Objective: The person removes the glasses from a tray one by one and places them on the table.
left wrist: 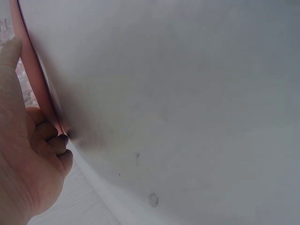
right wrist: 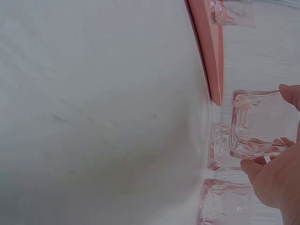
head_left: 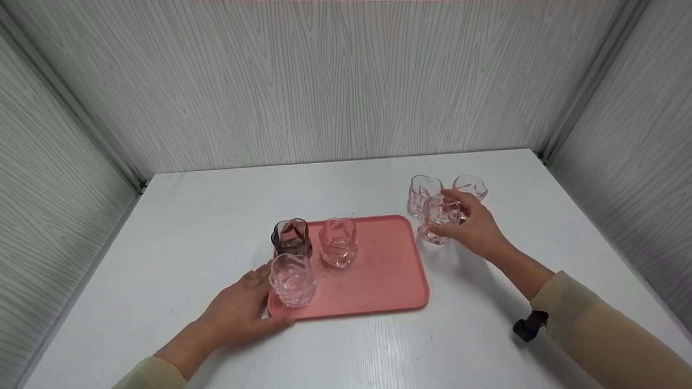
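Observation:
My right hand [head_left: 476, 227] holds a clear, pink-tinted glass tumbler [head_left: 442, 208] between thumb and fingers, beside the tray's right edge. In the right wrist view this tumbler appears slightly raised off the table. Two more clear tumblers, a left one [head_left: 423, 190] and a right one [head_left: 471, 183], stand just behind it. My left hand [head_left: 240, 308] grips the pink tray [head_left: 378, 275] at its front left corner, thumb at the front rim and fingers at the left side. On the tray stand a dark grey tumbler [head_left: 290, 235], a clear tumbler behind [head_left: 338, 243] and another in front [head_left: 293, 283].
The white table [head_left: 216, 200] is bounded by a grey wood-grain panel [head_left: 346, 81] at the back and similar panels at both sides. A small black object [head_left: 529, 326] sits at the right sleeve's cuff. The right half of the tray's floor shows bare.

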A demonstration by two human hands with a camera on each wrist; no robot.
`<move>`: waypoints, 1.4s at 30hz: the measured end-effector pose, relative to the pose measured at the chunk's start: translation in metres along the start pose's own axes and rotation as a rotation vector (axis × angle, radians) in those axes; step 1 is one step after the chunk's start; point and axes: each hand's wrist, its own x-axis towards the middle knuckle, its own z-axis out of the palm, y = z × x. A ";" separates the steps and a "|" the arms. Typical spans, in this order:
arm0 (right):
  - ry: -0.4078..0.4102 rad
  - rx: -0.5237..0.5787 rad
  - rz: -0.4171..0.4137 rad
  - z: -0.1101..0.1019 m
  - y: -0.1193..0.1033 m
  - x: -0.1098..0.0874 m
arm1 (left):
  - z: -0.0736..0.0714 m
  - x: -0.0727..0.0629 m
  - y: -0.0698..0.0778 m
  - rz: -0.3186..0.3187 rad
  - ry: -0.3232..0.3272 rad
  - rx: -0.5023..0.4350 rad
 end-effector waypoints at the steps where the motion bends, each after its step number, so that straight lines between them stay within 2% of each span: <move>1: 0.002 0.003 0.002 0.000 0.001 0.000 | 0.000 0.000 0.000 0.001 0.001 0.000; 20: 0.018 0.011 0.025 0.008 0.014 0.000 | 0.002 0.000 -0.001 0.032 0.024 0.004; 42: -0.010 0.009 0.004 0.014 0.020 -0.001 | 0.003 0.000 -0.002 0.014 0.009 -0.020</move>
